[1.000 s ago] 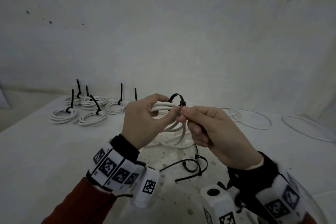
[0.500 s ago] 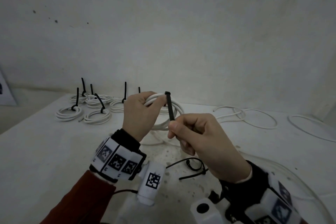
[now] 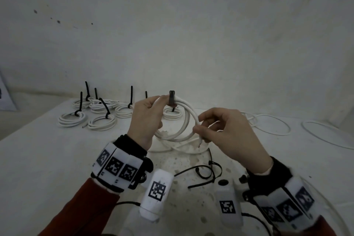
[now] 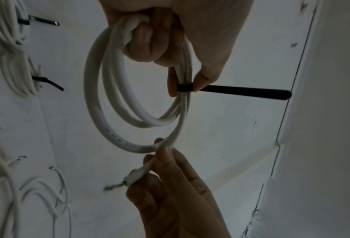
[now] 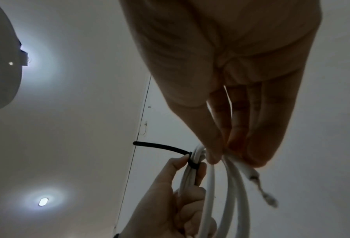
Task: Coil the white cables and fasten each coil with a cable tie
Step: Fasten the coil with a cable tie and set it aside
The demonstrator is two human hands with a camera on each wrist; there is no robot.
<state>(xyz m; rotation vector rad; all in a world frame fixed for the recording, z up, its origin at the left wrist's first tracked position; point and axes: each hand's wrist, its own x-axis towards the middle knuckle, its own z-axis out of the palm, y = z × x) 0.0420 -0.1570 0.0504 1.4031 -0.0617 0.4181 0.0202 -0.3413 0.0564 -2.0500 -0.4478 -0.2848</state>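
I hold a white cable coil (image 3: pixel 186 119) (image 4: pixel 100 103) upright above the table. My left hand (image 3: pixel 147 117) grips its top, fingers curled through the loops (image 4: pixel 147 40). A black cable tie (image 3: pixel 171 98) (image 4: pixel 237 93) (image 5: pixel 191 161) is cinched round the strands beside my left thumb, its tail sticking out. My right hand (image 3: pixel 216 130) (image 5: pixel 227 154) pinches the coil's near side close to the loose cable end (image 4: pixel 133 177), whose bare wire tip shows (image 5: pixel 267 198).
Several tied coils (image 3: pixel 103 122) with upright tie tails lie at the table's back left. Loose white cables (image 3: pixel 268 126) sprawl at the back right. Spare black cable ties (image 3: pixel 205 174) lie on the table (image 3: pixel 38 159) below my hands.
My right hand pulled the tie's tail through, then let it go and moved down to pinch the coil near its loose end. The coil has risen and turned upright.
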